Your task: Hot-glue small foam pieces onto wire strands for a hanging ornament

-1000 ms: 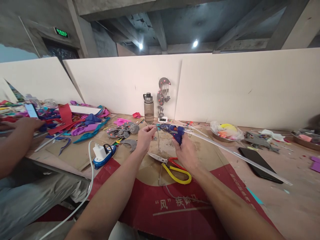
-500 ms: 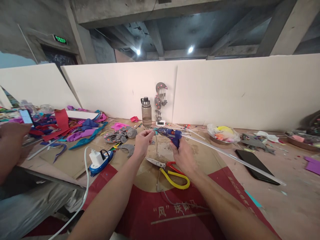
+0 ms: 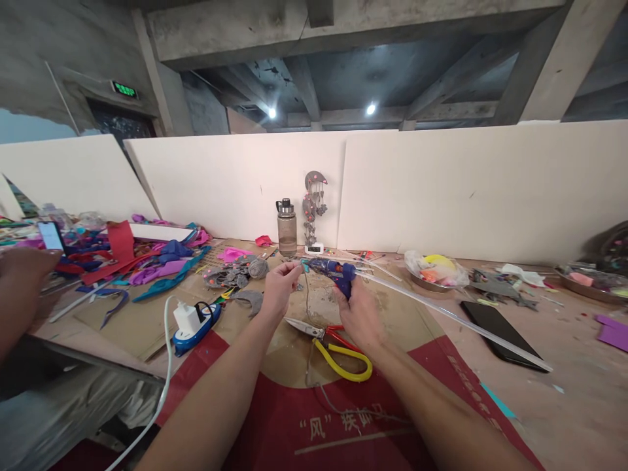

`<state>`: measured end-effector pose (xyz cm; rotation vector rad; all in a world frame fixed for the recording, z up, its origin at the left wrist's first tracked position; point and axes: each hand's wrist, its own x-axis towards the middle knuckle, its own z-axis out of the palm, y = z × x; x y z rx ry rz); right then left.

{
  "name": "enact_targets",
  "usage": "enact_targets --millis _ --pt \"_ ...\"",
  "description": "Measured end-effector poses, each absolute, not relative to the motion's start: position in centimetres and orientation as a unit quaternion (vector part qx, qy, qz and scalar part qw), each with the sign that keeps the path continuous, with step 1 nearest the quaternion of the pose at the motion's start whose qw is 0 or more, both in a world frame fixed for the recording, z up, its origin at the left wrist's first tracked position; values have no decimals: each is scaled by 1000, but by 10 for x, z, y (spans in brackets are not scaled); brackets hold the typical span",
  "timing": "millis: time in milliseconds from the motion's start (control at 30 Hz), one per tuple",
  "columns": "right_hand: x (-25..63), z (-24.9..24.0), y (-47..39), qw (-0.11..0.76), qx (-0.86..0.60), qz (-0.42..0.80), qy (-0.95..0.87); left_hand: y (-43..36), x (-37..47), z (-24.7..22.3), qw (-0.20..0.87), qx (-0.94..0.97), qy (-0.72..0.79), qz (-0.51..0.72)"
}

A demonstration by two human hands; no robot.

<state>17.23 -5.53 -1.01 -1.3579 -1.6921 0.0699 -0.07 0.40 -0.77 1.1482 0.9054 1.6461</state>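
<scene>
My right hand (image 3: pixel 360 307) is wrapped round the handle of a blue glue gun (image 3: pixel 338 271), and a long clear glue stick (image 3: pixel 441 311) sticks out of its back. The gun's tip points left at the fingertips of my left hand (image 3: pixel 282 284), which pinch something small beside a grey cord (image 3: pixel 307 294). What exactly lies in that pinch is too small to make out. Below the hands, scissors (image 3: pixel 343 353) with yellow and red handles lie on the cardboard. The cord hangs down past their blades.
A bottle (image 3: pixel 287 229) and a grey hanging ornament (image 3: pixel 314 203) stand behind. Left are a power strip (image 3: pixel 196 330), a grey crescent (image 3: pixel 250 299), yarn (image 3: pixel 258 267), felt scraps (image 3: pixel 171 261) and another person's arm (image 3: pixel 24 288). At right are a phone (image 3: pixel 503 333) and a bowl (image 3: pixel 434 282).
The view has tilted up slightly, so the table things appear lower. Both hands keep nearly the same pose, with the glue gun still at the left fingertips.
</scene>
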Motion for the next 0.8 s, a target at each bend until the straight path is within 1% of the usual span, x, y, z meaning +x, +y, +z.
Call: enact_targets --millis 533,800 --pt "172 -7 -57 458 -565 42 -685 3 -1 -7 454 467 367 664" --pt "170 -7 -58 441 -570 50 -692 2 0 -5 459 458 360 671"
